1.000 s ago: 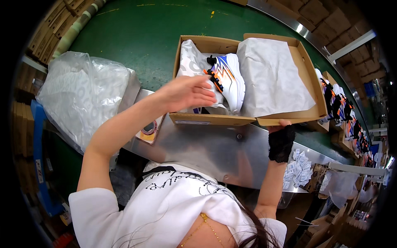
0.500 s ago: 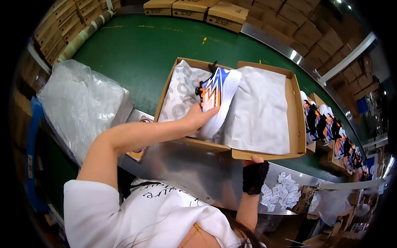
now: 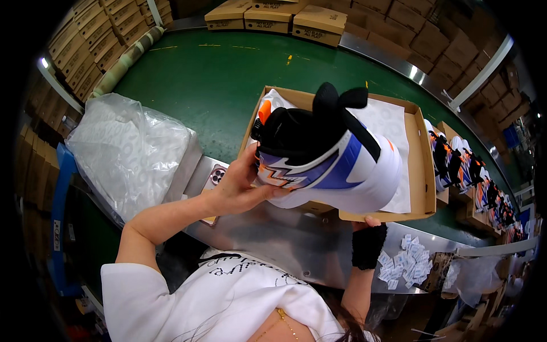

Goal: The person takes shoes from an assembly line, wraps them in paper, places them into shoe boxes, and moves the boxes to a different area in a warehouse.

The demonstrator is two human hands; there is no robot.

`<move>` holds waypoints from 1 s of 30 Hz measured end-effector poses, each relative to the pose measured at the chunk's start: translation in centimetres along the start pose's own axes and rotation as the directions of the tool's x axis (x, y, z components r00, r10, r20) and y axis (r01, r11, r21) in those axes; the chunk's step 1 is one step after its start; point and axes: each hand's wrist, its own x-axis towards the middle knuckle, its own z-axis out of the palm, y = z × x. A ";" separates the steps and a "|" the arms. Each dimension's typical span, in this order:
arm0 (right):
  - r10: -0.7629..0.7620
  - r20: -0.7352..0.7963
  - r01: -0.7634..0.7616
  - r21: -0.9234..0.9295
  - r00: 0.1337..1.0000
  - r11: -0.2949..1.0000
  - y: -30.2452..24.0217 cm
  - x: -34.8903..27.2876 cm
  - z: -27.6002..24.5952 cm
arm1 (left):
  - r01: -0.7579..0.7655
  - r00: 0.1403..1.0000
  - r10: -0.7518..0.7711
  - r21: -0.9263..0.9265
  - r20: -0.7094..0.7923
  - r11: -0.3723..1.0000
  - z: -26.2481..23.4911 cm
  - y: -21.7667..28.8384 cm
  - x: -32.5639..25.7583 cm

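Observation:
A white sneaker point(image 3: 356, 165) with blue panels, orange zigzag trim and a black lining is held up over the open brown shoebox point(image 3: 422, 171). My left hand point(image 3: 242, 185) grips it by the side, thumb and fingers pressed on the upper. White tissue paper point(image 3: 401, 154) lines the box; the sneaker hides much of the box's left half. My right hand point(image 3: 367, 223), in a black lace wrist cover, pinches the box's near edge; most of its fingers are hidden below. A phone point(image 3: 216, 175) lies partly under my left forearm.
A clear plastic bag point(image 3: 128, 154) of printed paper sits at left. Small white packets point(image 3: 405, 262) are heaped near my right hand. More sneakers point(image 3: 456, 159) line the right side. Closed shoeboxes point(image 3: 319, 24) stand at the far edge of the green belt point(image 3: 228, 62).
My left hand has raised the sneaker out of the box toward me and turned it, its opening now showing. My right hand stays on the box edge. The view has shifted slightly.

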 end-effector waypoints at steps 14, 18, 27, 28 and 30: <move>-0.039 -0.116 0.034 -0.041 0.992 0.999 -0.4 1.0 -0.8 | 0.278 0.900 -0.323 -0.187 -0.292 0.942 -0.6 0.9 1.4; -0.098 -0.126 0.082 -0.123 0.987 0.989 -1.0 0.9 -0.1 | 0.409 0.791 -0.576 -0.524 -0.205 0.747 -0.4 0.4 4.8; -0.176 -0.120 0.123 -0.355 0.977 0.927 -1.3 -1.9 2.4 | 0.702 0.504 -0.851 -0.506 -0.144 0.501 4.6 -10.1 9.0; -0.188 -0.113 0.129 -0.397 0.976 0.909 -1.5 -2.2 3.0 | 0.786 0.489 -0.866 -0.378 -0.103 0.489 4.9 -9.7 9.1; -0.213 -0.067 0.148 -0.519 0.975 0.842 -1.4 -2.3 3.1 | 0.864 0.405 -0.914 -0.343 0.040 0.368 3.6 -11.4 9.5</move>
